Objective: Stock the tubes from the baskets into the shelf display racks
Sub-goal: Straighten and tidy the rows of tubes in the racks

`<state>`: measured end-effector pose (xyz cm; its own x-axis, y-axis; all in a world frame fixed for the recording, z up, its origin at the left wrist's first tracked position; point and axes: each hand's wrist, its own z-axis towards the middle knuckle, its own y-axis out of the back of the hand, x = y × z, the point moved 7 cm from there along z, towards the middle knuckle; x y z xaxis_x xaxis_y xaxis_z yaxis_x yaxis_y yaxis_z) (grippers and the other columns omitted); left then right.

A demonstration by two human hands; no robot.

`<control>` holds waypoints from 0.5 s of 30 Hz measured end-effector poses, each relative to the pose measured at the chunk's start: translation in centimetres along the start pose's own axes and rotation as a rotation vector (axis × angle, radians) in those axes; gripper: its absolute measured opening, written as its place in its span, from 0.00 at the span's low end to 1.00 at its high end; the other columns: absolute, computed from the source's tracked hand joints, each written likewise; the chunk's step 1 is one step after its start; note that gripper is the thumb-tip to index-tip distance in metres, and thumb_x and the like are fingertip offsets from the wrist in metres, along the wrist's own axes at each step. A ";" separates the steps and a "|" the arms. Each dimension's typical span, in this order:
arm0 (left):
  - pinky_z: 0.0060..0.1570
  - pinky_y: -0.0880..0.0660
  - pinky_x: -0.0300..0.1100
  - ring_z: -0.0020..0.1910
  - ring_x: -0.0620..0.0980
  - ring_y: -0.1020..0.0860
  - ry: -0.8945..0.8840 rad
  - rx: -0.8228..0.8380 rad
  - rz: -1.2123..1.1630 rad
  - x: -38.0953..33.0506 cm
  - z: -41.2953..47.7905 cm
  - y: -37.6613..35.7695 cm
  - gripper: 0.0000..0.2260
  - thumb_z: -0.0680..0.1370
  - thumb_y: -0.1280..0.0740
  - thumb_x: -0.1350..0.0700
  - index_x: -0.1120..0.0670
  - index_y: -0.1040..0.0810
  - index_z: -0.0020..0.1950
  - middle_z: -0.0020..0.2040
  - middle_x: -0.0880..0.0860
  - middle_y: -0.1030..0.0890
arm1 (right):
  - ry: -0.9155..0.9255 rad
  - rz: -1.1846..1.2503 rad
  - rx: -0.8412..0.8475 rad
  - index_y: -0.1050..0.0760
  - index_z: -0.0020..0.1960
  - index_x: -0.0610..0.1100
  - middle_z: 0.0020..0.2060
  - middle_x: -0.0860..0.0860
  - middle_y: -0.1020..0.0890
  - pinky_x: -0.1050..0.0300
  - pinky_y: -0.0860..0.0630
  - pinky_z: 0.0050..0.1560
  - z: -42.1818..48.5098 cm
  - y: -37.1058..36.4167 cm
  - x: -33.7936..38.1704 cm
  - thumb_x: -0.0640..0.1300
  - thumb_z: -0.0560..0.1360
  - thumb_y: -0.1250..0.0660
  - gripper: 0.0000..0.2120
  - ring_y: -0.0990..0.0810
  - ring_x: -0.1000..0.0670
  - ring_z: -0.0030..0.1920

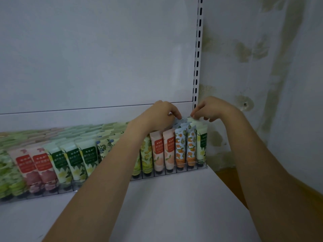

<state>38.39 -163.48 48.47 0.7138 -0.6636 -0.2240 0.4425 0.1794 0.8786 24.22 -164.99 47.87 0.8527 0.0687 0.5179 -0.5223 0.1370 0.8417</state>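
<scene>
Fingers (pixel 194 114) of the right hand (pixel 212 109) pinch narrowly on the crimped top of a pale green plastic tube (pixel 194 120) at the back of the last lane, at the three o'clock end of the clear acrylic display rack (pixel 57 190) on the white shelf (pixel 166 206); the left hand (pixel 162 114), at its nine o'clock, lays curled fingertips (pixel 179 117) on the tops of the blue orange-printed tubes (pixel 180 147), and whether it pinches one I cannot tell. To seat the tube well, I would hold the neighbours back with the left hand and lower it straight, cap down and label forward, since tight rows could tip
</scene>
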 end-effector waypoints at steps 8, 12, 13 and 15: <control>0.39 0.40 0.25 0.34 0.41 0.33 0.006 0.046 0.009 -0.1 0.0 -0.7 0.15 0.77 0.43 0.63 0.55 0.19 0.56 0.55 0.54 0.19 | 0.052 -0.042 -0.024 0.20 0.52 0.46 0.39 0.53 0.26 0.62 0.34 0.32 -0.1 0.8 0.6 0.36 0.74 0.35 0.10 0.30 0.56 0.37; 0.43 0.38 0.26 0.43 0.41 0.31 -0.002 0.061 0.016 0.0 0.1 -0.9 0.14 0.77 0.41 0.62 0.54 0.20 0.57 0.58 0.52 0.21 | 0.087 -0.077 0.012 0.21 0.50 0.47 0.39 0.55 0.26 0.62 0.34 0.32 -0.3 0.7 0.8 0.37 0.75 0.35 0.08 0.31 0.58 0.37; 0.43 0.37 0.26 0.44 0.41 0.31 -0.003 0.065 0.014 0.0 0.1 -0.9 0.14 0.77 0.41 0.62 0.54 0.20 0.57 0.59 0.51 0.21 | 0.084 -0.097 0.040 0.21 0.50 0.47 0.39 0.55 0.26 0.62 0.34 0.32 -0.3 0.2 0.8 0.37 0.75 0.35 0.08 0.31 0.58 0.37; 0.43 0.38 0.26 0.45 0.41 0.31 -0.005 0.068 0.012 0.2 0.1 -1.0 0.13 0.78 0.41 0.62 0.54 0.20 0.57 0.59 0.51 0.21 | 0.061 -0.109 0.090 0.21 0.52 0.47 0.43 0.53 0.25 0.62 0.33 0.32 -0.2 -0.6 0.7 0.38 0.75 0.35 0.09 0.30 0.57 0.38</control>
<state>38.00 -163.90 47.58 0.7161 -0.6652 -0.2115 0.3960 0.1376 0.9079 25.12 -164.80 47.66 0.9020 0.1190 0.4150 -0.4235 0.0576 0.9041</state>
